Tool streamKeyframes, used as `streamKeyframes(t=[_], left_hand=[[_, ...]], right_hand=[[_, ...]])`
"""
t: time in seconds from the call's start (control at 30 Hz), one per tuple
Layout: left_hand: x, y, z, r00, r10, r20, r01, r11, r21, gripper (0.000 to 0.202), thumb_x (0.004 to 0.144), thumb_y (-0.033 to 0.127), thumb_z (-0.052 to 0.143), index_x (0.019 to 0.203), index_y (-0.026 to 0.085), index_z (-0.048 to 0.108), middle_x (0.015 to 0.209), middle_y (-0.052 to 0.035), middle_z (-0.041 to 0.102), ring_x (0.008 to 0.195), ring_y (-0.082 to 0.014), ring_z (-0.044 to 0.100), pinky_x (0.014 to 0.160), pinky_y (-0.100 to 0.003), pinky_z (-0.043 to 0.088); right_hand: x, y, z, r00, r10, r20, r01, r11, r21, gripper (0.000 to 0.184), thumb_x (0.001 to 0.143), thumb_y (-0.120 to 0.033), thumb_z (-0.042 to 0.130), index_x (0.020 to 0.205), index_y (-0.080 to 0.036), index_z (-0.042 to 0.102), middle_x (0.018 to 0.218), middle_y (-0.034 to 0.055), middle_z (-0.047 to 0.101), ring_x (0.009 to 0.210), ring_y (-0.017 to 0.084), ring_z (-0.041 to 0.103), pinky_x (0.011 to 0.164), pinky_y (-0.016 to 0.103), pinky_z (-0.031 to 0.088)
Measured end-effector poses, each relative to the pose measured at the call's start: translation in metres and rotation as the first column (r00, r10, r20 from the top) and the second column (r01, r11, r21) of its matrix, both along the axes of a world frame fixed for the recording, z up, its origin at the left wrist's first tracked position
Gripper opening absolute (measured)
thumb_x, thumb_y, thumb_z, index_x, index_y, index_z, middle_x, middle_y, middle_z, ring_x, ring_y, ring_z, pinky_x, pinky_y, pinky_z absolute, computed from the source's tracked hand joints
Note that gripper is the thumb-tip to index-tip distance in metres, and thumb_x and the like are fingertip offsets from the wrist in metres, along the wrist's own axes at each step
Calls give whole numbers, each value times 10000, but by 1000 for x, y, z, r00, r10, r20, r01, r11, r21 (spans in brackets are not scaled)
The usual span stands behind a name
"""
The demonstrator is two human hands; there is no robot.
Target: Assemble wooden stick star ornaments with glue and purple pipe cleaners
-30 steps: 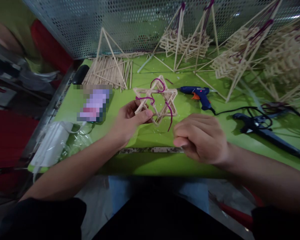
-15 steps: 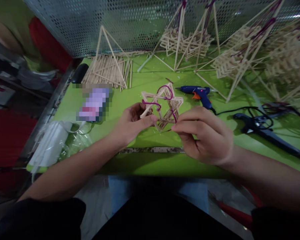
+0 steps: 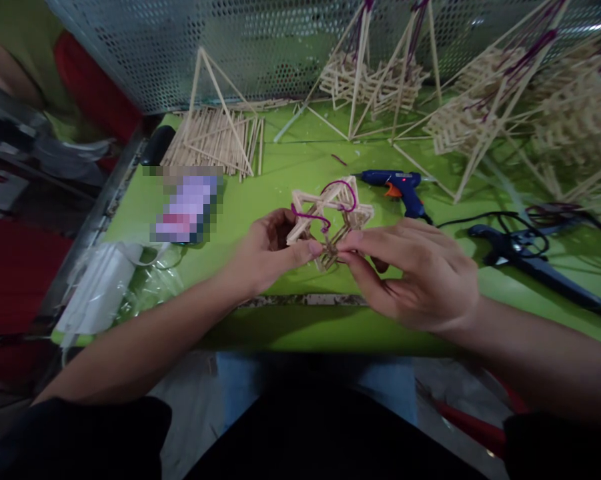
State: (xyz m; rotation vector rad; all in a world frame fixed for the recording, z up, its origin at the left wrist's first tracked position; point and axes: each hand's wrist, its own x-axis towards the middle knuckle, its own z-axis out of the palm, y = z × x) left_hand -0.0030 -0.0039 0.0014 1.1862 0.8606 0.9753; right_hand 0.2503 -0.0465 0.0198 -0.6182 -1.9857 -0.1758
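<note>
Holding a six-pointed stick star (image 3: pixel 336 197) just above the desk (image 3: pixel 300 153), near the middle of the front edge. Gripping its near left side in the left hand (image 3: pixel 267 257), thumb on top, other fingers partly hidden. Pinching at its near side with thumb and forefinger of the right hand (image 3: pixel 415 273), fingertips closed; cannot tell whether on stick or on cord.

Judging the star's body built: closed into a ring of points, stacked in layers. Counting two purple cords (image 3: pixel 310 215) plainly on it, one curving from the left point toward the inner rim, another arching over the upper right. Cannot see a third; possibly hidden by the right fingers. Reading the work as past frame-building and into cord handling; cannot settle how many cords remain. Seeing no upright sticks joined to the star, and no cords gathered to a peak.

For comparison, noting stick models (image 3: pixel 460 127) with purple cords inside tall stick frames along the back right edge. Also noting a plain three-legged stick frame (image 3: pixel 225 109) by the back left corner, over loose sticks (image 3: pixel 185 143). Noting a blue glue gun (image 3: pixel 387 179), red light lit, nozzle toward the star.
</note>
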Motion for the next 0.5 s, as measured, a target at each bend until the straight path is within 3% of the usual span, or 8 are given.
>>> streamKeyframes(t=[0.37,0.5], left_hand=[[-2,2,-2,999,-40,-18,41,999,25,679,684,515,1255,1044,211,766,951,-16,804,915,-193,754,863,-316,630],[-2,2,-2,1000,-28,-7,28,1000,13,670,670,489,1263,1029,205,774,949,-16,806,931,-190,758,886,-315,642]], right_hand=[[-3,-1,-4,999,-35,-4,35,999,11,484,1057,-18,842,1453,-292,800,1143,-11,979,815,191,916,620,347,653],[-3,-1,-5,1000,-21,-9,21,1000,10,471,1041,-28,861,1436,-281,821,1146,13,974,857,214,921,635,363,658]])
